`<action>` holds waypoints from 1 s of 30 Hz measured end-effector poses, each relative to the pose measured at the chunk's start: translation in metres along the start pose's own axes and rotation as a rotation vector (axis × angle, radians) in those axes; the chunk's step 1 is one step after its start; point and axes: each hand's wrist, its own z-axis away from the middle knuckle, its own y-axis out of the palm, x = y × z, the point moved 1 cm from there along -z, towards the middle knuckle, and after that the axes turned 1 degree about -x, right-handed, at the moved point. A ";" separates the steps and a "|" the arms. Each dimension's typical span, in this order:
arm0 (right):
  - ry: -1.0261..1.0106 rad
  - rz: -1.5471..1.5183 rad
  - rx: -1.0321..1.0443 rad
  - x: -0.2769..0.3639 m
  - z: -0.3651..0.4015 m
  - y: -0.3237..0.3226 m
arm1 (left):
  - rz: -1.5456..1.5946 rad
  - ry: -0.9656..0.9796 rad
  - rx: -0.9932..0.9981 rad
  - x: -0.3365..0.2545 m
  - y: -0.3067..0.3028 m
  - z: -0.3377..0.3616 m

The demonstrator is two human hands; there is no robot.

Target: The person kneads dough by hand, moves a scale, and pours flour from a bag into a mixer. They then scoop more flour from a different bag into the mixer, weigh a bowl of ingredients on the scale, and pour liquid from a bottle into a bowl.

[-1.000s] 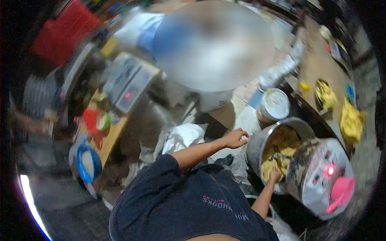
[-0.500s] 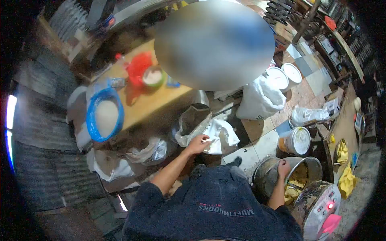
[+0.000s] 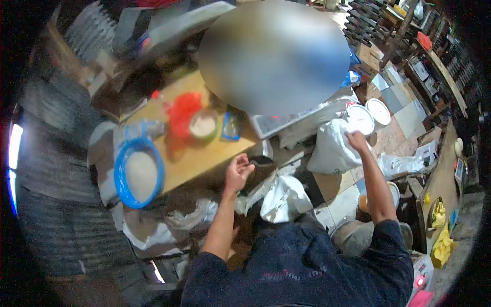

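My left hand [image 3: 237,175] is raised at the front edge of the wooden table [image 3: 204,166], fingers curled together. A small dark object [image 3: 263,161] shows at its fingertips; I cannot tell what it is. Below it stands an open sack with a white liner [image 3: 286,199] folded over its rim. My right arm reaches forward, and my right hand [image 3: 356,139] is closed on the upper edge of a full white sack [image 3: 332,151] on the floor. Two white-lidded buckets [image 3: 360,118] stand just behind that sack.
On the table are a blue basin [image 3: 118,176] of white powder, a bowl [image 3: 209,134] and a red plastic bag [image 3: 184,113]. A metal mixing bowl [image 3: 350,238] and a control panel [image 3: 422,268] with a red light stand at my right. A blurred oval covers the top middle.
My right hand has moved from the metal bowl's rim forward to the full white sack. My left hand has lifted off the lined sack towards the table edge. The view has shifted slightly.
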 end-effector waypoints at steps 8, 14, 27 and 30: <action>0.218 -0.705 0.435 0.152 -0.222 0.009 | 0.295 -0.335 -0.126 -0.032 0.037 -0.217; 0.137 -0.910 0.537 0.182 -0.252 0.034 | 0.558 -0.406 -0.011 -0.033 0.037 -0.263; 0.622 -1.577 0.209 0.044 0.052 -0.054 | -0.103 -0.002 0.232 -0.091 0.150 -0.098; 0.728 -1.572 -0.014 -0.011 0.164 -0.029 | -0.206 -0.322 0.490 -0.075 0.183 -0.054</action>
